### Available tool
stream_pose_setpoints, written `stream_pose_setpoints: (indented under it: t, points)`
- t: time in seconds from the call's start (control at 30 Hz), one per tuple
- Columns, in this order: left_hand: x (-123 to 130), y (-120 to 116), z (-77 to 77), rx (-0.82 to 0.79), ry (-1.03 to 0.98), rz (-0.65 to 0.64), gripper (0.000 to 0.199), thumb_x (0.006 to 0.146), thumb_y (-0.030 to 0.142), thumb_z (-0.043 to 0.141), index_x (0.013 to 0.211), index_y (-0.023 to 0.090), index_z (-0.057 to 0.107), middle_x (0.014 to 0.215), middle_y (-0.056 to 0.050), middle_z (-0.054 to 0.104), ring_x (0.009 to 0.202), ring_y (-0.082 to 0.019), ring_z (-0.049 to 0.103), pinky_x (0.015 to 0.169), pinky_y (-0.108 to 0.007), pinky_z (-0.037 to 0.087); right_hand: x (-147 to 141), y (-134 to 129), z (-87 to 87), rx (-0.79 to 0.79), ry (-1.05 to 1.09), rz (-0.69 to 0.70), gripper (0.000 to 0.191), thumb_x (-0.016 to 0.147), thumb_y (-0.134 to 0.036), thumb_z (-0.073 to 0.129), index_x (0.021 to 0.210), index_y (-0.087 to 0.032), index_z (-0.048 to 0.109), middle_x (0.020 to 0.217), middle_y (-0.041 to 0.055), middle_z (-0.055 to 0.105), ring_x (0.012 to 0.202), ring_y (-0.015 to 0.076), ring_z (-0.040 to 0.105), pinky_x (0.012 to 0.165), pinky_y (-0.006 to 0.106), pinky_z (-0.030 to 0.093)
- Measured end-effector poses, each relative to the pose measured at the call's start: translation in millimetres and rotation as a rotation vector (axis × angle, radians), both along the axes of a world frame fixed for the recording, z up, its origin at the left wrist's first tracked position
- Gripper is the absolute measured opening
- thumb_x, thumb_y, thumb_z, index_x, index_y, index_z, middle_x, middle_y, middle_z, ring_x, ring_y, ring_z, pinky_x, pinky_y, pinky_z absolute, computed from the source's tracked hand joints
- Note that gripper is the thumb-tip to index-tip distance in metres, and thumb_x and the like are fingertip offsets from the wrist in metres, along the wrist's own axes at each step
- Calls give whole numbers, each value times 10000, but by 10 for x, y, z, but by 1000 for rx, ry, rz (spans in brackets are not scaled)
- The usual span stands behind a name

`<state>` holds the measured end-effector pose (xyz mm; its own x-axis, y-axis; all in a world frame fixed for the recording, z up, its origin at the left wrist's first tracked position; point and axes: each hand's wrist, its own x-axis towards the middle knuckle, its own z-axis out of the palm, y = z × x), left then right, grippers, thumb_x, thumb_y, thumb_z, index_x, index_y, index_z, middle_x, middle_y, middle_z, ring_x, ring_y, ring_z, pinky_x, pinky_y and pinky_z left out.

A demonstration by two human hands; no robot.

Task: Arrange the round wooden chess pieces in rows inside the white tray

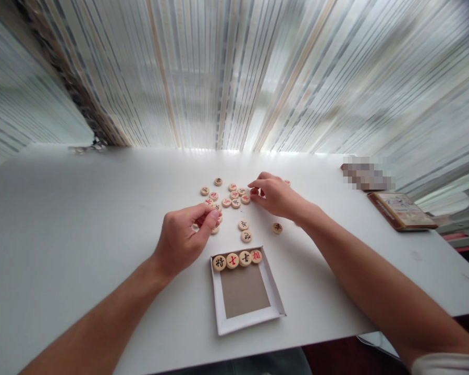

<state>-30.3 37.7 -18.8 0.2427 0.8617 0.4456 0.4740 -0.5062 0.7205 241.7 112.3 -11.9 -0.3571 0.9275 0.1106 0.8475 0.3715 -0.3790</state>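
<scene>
White table [101,208], shallow box [250,322], scattered xiangqi pieces [246,236], hands [183,234] [277,195] narrowly curled, hold unclear.

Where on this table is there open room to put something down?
The widest bare patch is the table left of the left hand. More is free between the box and the right forearm, and inside the box, on the near side of its four pieces. It's crowded between the left hand and right hand, where loose pieces bunch together.

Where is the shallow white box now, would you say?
In the head view, the box sits centrally near the table's front edge, between left forearm and right forearm.
</scene>
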Motion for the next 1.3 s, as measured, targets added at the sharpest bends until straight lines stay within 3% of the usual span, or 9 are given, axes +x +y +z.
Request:
stream_pose_setpoints:
  t: [0.13, 0.2, 0.27, 0.3, 0.4, 0.5, 0.63, 0.97, 1.3]
  points:
    - [14, -2, -3, -21, -14, -9, 281, 1049, 321, 638, 875, 176, 805, 748, -32, 817, 697, -188, 772, 704, -291, 566, 20, -154, 59, -23, 125, -28, 159, 935, -94, 703, 967, -135, 854, 943, 113, 773, 851, 228, 715, 857, 368, 529]
    - [24, -1, -4, -50, -39, -9, 285, 1047, 334, 642, 873, 179, 806, 755, -33, 822, 696, -189, 779, 719, -294, 586, -5, -264, 84, -35, 219, -57, 128, 956, -184, 727, 994, -145, 842, 898, 96, 791, 821, 222, 721, 806, 363, 556]
    - [35, -1, -11, -98, -82, -12, 279, 1039, 350, 656, 874, 181, 804, 754, -31, 821, 680, -185, 781, 712, -288, 602, -62, -393, 96, -83, 362, -74, 226, 996, -343, 733, 1066, -148, 822, 907, 95, 817, 803, 213, 745, 747, 348, 595]
    - [41, -2, -17, -128, -111, -17, 268, 1032, 355, 667, 882, 181, 803, 764, -33, 823, 680, -184, 783, 707, -285, 611, -100, -462, 95, -131, 459, -64, 294, 997, -429, 739, 1066, -153, 811, 911, 90, 822, 794, 204, 757, 727, 338, 615]
    - [67, -21, -26, -222, -197, -47, 204, 994, 353, 721, 942, 176, 808, 844, -51, 837, 735, -193, 795, 702, -285, 634, -228, -667, 73, -500, 1132, -85, 399, 741, -446, 1000, 939, -166, 797, 894, 56, 809, 788, 199, 785, 805, 373, 660]
    - [114, -78, -2, -287, -276, -115, 174, 946, 331, 789, 1020, 176, 810, 901, -61, 845, 795, -201, 806, 728, -292, 654, -333, -833, 51, -708, 1354, -100, 393, 710, -351, 1040, 1010, -201, 836, 878, 16, 806, 802, 180, 802, 836, 353, 667]
    - [192, -189, 66, -388, -392, -263, 178, 930, 284, 829, 1074, 180, 810, 946, -70, 860, 845, -213, 832, 760, -299, 677, -417, -969, 49, -723, 1435, -68, 332, 735, -300, 1032, 1017, -226, 873, 913, 21, 834, 761, 128, 753, 731, 254, 629]
    - [246, -296, 142, -522, -500, -257, 80, 934, 278, 840, 975, 209, 843, 881, -51, 866, 798, -227, 845, 745, -314, 698, -434, -1112, 52, -688, 1428, -120, 280, 735, -328, 1036, 927, -204, 874, 776, 40, 827, 677, 180, 785, 636, 291, 666]
    - [239, -322, 161, -568, -510, -260, 23, 938, 232, 826, 951, 218, 838, 874, -39, 862, 811, -218, 848, 737, -279, 680, -417, -1130, 37, -684, 1466, -84, 238, 741, -248, 1035, 924, -212, 887, 839, 41, 849, 697, 145, 793, 650, 220, 666]
